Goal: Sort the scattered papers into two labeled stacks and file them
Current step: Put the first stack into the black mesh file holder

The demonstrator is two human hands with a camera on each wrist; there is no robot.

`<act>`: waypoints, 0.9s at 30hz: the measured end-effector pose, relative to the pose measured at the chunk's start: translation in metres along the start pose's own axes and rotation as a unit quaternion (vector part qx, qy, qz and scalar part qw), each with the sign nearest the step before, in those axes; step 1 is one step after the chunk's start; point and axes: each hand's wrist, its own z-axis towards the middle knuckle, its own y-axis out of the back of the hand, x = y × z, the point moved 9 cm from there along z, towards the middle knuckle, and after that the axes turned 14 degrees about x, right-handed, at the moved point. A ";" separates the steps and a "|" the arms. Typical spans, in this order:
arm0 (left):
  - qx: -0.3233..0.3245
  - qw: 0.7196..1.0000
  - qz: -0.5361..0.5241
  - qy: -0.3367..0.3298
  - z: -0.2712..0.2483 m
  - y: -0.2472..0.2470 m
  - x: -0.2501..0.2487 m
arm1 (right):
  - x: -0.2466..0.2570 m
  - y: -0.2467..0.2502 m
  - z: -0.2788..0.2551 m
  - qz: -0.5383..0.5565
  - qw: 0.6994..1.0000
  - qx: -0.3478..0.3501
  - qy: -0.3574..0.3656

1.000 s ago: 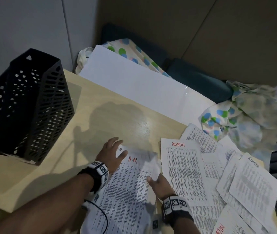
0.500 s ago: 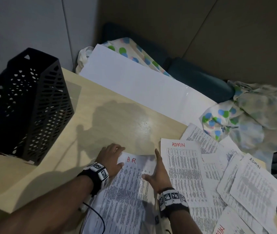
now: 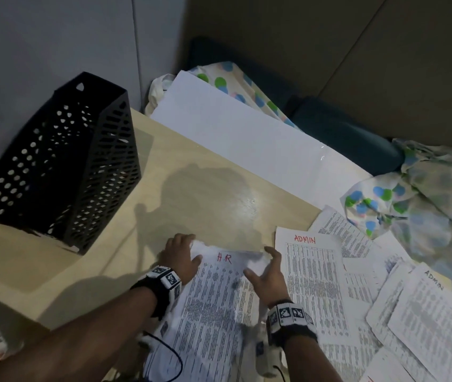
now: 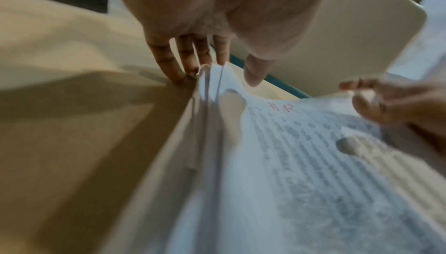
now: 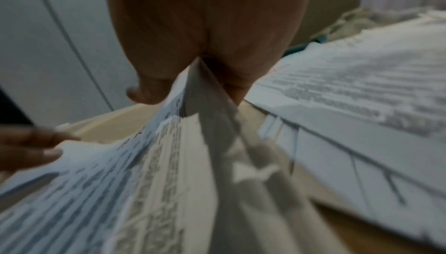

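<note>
A stack of printed sheets marked HR (image 3: 219, 296) in red lies on the wooden desk (image 3: 125, 244) near its front edge. My left hand (image 3: 180, 256) grips the stack's upper left corner, fingers curled at the edge and thumb over the top sheet. My right hand (image 3: 267, 268) holds the upper right edge, thumb on top. In the left wrist view the left hand (image 4: 217, 67) stands against the raised edge of the HR stack (image 4: 301, 153). In the right wrist view the HR stack (image 5: 120, 182) runs into the fork of my right hand (image 5: 193, 86). A sheet marked ADMIN (image 3: 313, 279) lies just right of it.
A black perforated file holder (image 3: 59, 161) stands at the desk's left rear. Several loose printed sheets (image 3: 426, 321) overlap at the right. A white board (image 3: 246, 139) and dotted cloth (image 3: 401, 205) lie beyond the desk's far edge.
Both hands have shifted from resting flat on the HR stack to holding its two upper corners. The stack's top edge now bows upward between them.
</note>
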 end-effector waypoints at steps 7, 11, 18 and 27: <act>-0.026 0.978 -0.179 0.099 0.006 0.006 0.035 | 0.010 -0.001 -0.003 0.070 0.998 0.000 0.001; -0.063 0.978 -0.159 0.118 0.002 0.015 0.040 | 0.021 0.002 -0.008 0.085 0.996 0.007 0.041; 0.067 0.895 -0.440 0.031 -0.016 -0.005 0.012 | 0.034 0.024 -0.022 0.182 0.976 -0.081 0.092; -0.122 0.849 -0.465 -0.218 -0.079 0.115 -0.084 | 0.125 0.104 -0.067 0.230 0.900 -0.296 0.223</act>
